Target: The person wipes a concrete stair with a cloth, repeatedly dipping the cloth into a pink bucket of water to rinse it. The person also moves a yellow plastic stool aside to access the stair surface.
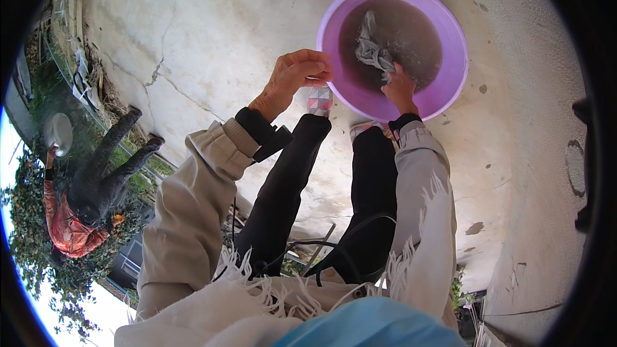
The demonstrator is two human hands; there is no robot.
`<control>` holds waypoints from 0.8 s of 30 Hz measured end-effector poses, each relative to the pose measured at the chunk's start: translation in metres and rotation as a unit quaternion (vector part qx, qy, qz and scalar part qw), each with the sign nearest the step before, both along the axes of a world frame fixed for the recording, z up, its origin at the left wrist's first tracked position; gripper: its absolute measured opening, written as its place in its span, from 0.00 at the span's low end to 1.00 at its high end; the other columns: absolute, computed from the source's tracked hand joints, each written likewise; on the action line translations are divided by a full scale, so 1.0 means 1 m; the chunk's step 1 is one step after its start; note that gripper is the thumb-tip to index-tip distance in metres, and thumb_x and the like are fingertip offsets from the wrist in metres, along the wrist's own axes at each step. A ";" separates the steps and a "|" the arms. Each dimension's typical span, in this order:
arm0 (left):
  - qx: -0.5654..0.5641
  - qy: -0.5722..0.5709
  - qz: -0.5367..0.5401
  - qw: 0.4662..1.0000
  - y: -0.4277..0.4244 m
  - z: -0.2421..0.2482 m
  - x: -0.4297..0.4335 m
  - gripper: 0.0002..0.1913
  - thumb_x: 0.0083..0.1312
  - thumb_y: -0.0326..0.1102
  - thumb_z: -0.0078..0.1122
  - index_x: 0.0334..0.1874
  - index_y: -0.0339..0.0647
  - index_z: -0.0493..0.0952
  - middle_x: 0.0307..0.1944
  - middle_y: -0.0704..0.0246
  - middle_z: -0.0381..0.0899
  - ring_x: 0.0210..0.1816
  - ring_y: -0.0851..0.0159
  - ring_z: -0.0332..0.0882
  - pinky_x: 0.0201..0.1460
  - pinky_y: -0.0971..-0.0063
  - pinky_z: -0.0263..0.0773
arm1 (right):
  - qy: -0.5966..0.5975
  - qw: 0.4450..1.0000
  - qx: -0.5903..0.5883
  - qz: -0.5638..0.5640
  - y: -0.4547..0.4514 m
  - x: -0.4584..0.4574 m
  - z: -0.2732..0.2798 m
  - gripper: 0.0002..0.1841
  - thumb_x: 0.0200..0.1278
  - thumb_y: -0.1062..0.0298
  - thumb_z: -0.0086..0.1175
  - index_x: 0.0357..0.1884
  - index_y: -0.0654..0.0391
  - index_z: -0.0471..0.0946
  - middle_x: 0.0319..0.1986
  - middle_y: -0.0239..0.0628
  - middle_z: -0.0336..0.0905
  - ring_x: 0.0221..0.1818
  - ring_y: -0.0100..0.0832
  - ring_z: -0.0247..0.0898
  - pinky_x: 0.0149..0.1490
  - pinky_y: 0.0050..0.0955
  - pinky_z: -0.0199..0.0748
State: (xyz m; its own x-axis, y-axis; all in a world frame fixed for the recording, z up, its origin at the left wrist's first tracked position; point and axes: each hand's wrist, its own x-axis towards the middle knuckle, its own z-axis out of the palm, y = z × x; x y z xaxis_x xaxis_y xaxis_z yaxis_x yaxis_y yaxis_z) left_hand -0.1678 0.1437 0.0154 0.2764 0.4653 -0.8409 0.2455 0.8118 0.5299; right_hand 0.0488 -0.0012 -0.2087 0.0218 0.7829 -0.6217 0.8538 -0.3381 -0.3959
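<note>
A purple plastic basin (332,24) stands on the concrete ground in front of my feet, holding murky grey-brown water (409,33). My right hand (401,87) reaches down into it and grips one end of a wet grey cloth (373,50). The rest of that cloth trails through the water toward the basin's far side. Just outside the left rim, my left hand (296,77) hovers with its fingers bent together and the thumb against them. I see nothing in it, and whether its fingertips touch the rim is unclear.
Cracked concrete (202,24) spreads to the left, and a rough wall (540,106) runs along the right. Far left, another person (77,217) in a red patterned top holds a round pale basin (58,134) beside plants. A black cable (347,246) crosses my lap.
</note>
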 end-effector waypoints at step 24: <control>0.346 -0.180 -0.234 0.891 -0.042 0.099 0.080 0.23 0.62 0.36 0.61 0.59 0.39 0.70 0.49 0.63 0.78 0.49 0.63 0.78 0.57 0.75 0.70 | 0.346 0.854 0.255 -0.293 -0.008 0.004 0.428 0.06 0.46 0.80 0.60 0.28 0.71 0.79 0.50 0.40 0.76 0.52 0.36 0.71 0.54 0.25 0.66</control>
